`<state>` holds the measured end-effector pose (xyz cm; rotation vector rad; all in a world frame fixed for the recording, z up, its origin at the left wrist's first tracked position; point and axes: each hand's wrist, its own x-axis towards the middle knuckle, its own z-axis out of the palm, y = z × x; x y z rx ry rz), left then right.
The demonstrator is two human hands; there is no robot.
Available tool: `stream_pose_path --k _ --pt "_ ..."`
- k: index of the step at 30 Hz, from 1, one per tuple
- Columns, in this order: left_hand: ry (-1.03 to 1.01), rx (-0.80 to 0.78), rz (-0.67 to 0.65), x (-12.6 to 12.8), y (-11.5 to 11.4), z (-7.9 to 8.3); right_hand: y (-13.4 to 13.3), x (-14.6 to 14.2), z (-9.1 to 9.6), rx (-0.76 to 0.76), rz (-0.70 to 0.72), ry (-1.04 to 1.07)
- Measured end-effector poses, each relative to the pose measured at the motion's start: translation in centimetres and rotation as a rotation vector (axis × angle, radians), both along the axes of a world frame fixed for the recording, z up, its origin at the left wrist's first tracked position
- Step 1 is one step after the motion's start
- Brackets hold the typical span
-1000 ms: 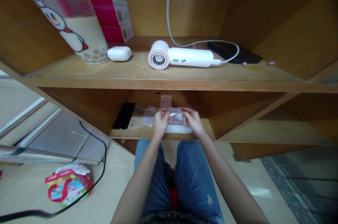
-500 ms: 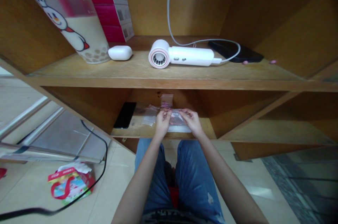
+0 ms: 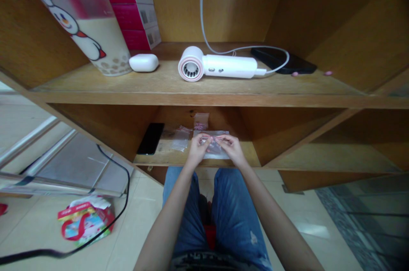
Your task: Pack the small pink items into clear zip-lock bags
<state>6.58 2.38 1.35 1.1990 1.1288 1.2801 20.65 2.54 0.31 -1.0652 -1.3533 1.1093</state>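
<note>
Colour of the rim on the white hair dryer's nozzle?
Pale pink rim on the white hair dryer; shows best in the head view.

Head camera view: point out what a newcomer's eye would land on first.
The white hair dryer stands out on the upper wooden shelf, to the right of a tall snowman-printed cup and a stack of magenta boxes. Below it, at the middle of the view, the left hand and right hand pinch a clear plastic bag over the lower shelf.
</note>
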Motion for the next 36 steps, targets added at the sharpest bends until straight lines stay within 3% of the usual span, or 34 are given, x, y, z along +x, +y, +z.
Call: stream_pose_path --k 6,19,33,36 --pt "0.061 0.021 0.007 0.1 -0.4 0.2 0.0 -0.2 -0.1 -0.010 0.009 0.011" --pt "-0.011 -0.010 -0.053 0.0 -0.8 0.3 -0.1 0.1 -0.2 0.015 0.030 -0.065" --pt "0.029 0.026 -0.029 -0.8 -0.7 -0.3 -0.2 0.7 -0.6 -0.008 0.000 -0.053" --pt "-0.004 0.009 -0.073 -0.9 -0.7 -0.6 -0.1 0.8 -0.6 0.007 -0.006 -0.047"
